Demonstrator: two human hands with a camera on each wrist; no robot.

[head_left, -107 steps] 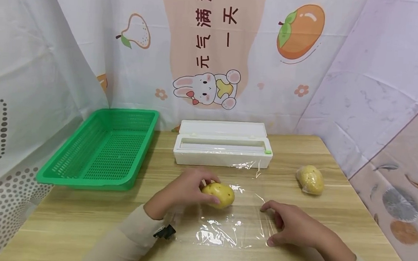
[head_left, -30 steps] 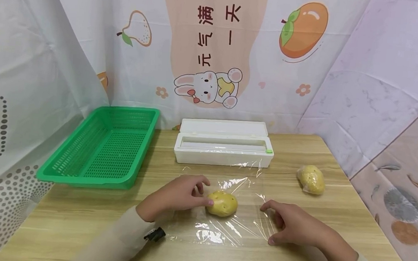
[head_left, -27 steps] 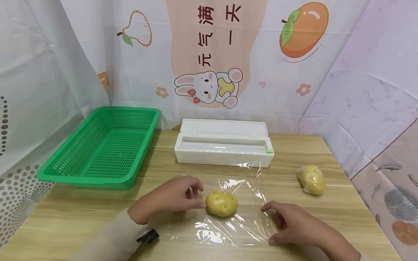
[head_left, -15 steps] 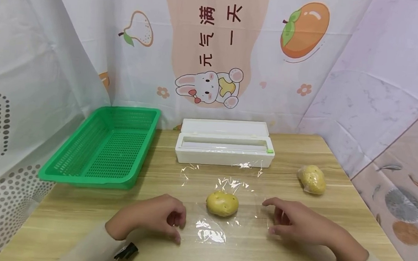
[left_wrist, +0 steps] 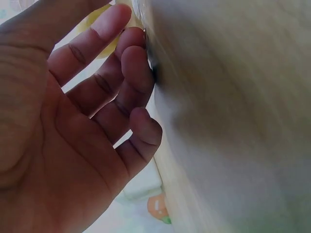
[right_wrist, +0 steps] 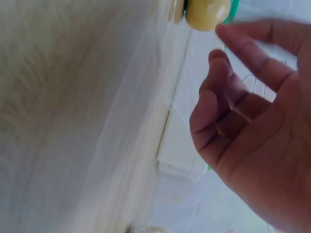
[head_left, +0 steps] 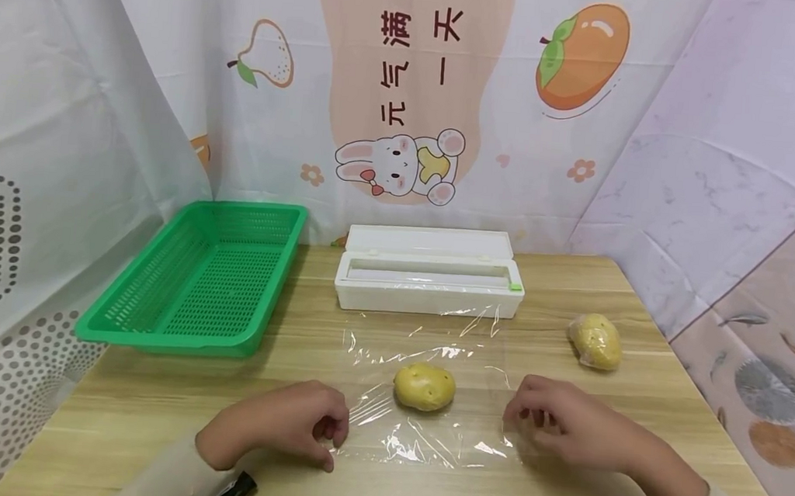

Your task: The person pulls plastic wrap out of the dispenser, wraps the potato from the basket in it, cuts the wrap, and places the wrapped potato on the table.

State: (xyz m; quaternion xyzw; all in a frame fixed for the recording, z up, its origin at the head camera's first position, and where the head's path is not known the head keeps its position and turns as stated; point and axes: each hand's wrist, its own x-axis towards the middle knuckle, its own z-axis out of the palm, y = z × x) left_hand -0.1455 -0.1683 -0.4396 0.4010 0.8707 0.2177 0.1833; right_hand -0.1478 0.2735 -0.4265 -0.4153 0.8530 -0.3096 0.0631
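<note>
A bare yellow potato (head_left: pixel 425 386) lies on a sheet of clear plastic wrap (head_left: pixel 417 444) spread over the wooden table. My left hand (head_left: pixel 289 422) is low at the wrap's left edge, thumb apart from the loosely bent fingers; its palm looks bare in the left wrist view, fingertips (left_wrist: pixel 138 68) right at the tabletop. Opposite it, my right hand (head_left: pixel 575 429) hovers by the wrap's right edge, also with loosely bent fingers. In the right wrist view, its thumb and index fingertip (right_wrist: pixel 224 33) come close together, slightly blurred, and nothing shows in the palm.
Behind the potato stands a white cling film dispenser (head_left: pixel 428 301), lid up, with a green piece at its right end. A green perforated basket (head_left: pixel 250 338) sits at the left. Another potato (head_left: pixel 596 341), wrapped in film, lies at the right. Curtains hang behind the table.
The left hand has let go of the potato, which rests on the wrap, and has drawn back left and nearer to me. The right hand's fingers have bent in more; the wrap's glints have shifted.
</note>
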